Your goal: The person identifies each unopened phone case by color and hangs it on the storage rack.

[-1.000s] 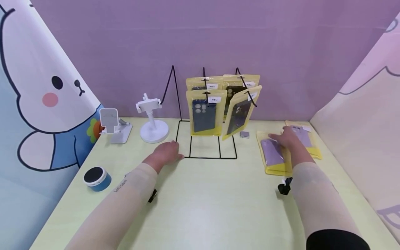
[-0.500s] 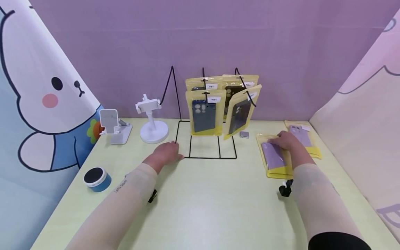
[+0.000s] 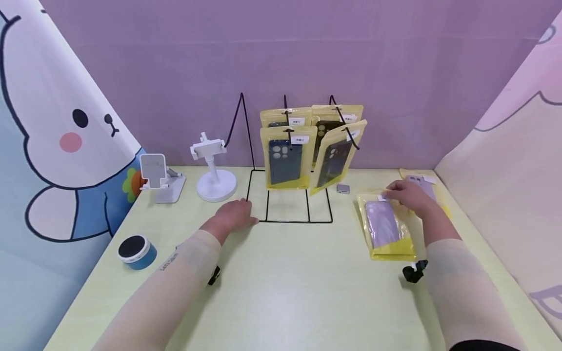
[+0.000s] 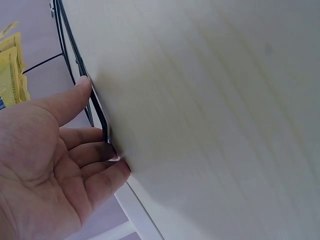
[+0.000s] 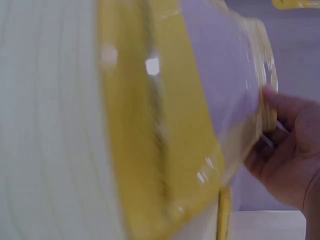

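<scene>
The right hand [image 3: 410,196] is pinching the far end of a yellow packet holding a lilac phone case [image 3: 384,225], its fingers [image 5: 280,117] curling over the packet's top edge. The packet is lying near the right side of the pale table [image 3: 281,292], its near end resting on the tabletop; whether the far end is lifting clear cannot be told. A second yellow packet with a lilac case [image 3: 425,186] is lying just behind the hand, partly hidden by it.

The left hand [image 3: 232,215] is resting flat on the table with its fingers relaxed and nearly straight, gripping nothing. Its fingertips [image 4: 85,85] are touching the bottom wire of the black wire display rack [image 3: 290,214] at the rack's front left corner.

Four more packaged phone cases [image 3: 285,158] are hanging from the rack's hooks. A small grey square object [image 3: 343,188] is lying on the table between the rack and the held packet.
</scene>
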Tool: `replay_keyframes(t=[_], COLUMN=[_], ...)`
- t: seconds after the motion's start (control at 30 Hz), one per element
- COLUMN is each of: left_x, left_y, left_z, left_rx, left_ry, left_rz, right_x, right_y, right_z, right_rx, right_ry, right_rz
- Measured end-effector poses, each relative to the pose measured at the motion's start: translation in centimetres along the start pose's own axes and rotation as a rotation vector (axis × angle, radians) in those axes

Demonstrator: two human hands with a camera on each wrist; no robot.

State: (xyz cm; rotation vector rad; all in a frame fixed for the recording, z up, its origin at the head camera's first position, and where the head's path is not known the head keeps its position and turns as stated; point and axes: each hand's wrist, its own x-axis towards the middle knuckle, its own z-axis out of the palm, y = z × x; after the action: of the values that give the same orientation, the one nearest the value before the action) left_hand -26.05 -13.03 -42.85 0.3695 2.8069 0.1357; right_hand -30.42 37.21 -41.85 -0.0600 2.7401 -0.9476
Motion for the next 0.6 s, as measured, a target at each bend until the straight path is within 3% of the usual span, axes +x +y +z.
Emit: replay_keyframes(t=[0.33,0.6], left_x=[-0.1,-0.1], left_y=[-0.3,-0.2], left_z=[-0.1,-0.2], left_rx=[-0.059,-0.053], left_ry=[-0.005,-0.012], left_rz=[-0.027,-0.014], right_x=[-2.4,-5.4], right_y=[-3.0,-8.4], right_z=[-0.1,0.8], right_rx=[0.350,0.311], right_ry=[-0.098,-0.125], right_rz=[-0.156,-0.298])
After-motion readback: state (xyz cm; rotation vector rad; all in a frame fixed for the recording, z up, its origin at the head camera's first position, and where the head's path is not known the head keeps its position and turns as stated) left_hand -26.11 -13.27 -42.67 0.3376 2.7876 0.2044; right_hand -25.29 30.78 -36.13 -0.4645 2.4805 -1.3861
